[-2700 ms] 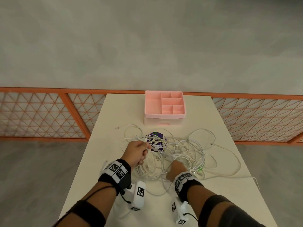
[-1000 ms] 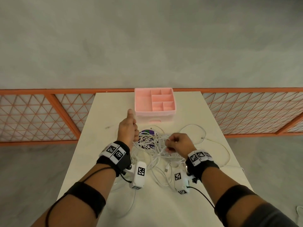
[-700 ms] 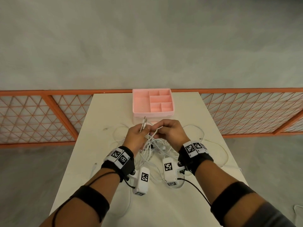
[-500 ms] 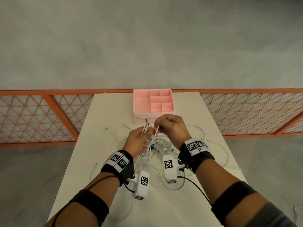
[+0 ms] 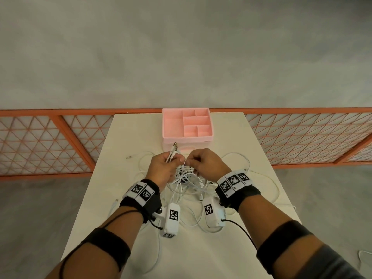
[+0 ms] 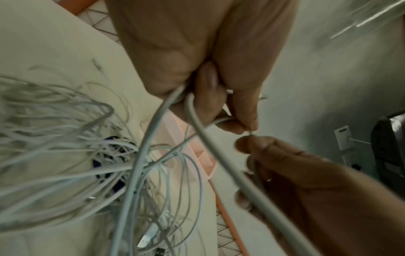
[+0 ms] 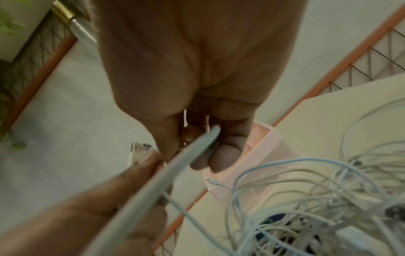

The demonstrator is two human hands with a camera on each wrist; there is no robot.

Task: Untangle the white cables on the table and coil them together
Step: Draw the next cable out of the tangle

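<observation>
A tangle of white cables (image 5: pixel 187 182) lies on the white table (image 5: pixel 124 178), with loops spreading right and toward me. My left hand (image 5: pixel 164 164) is raised above the tangle and grips several cable ends, whose plugs (image 5: pixel 174 147) stick up past its fingers. The left wrist view shows cables (image 6: pixel 153 138) running from that fist (image 6: pixel 208 97) down to the pile. My right hand (image 5: pixel 203 160) is close beside the left and pinches a white cable (image 7: pixel 175 166) between thumb and fingers. A USB plug (image 7: pixel 138 150) shows by my left thumb in the right wrist view.
A pink compartment tray (image 5: pixel 187 125) stands at the table's far end, just beyond my hands. A loose connector (image 5: pixel 128 157) lies left of the tangle. A dark purple object (image 6: pixel 105 166) sits under the cables. An orange mesh railing (image 5: pixel 50 141) runs behind the table.
Both hands have risen from the pile and come together above it, each holding cable. The left hand now holds plug ends upright; over the last half second little has moved.
</observation>
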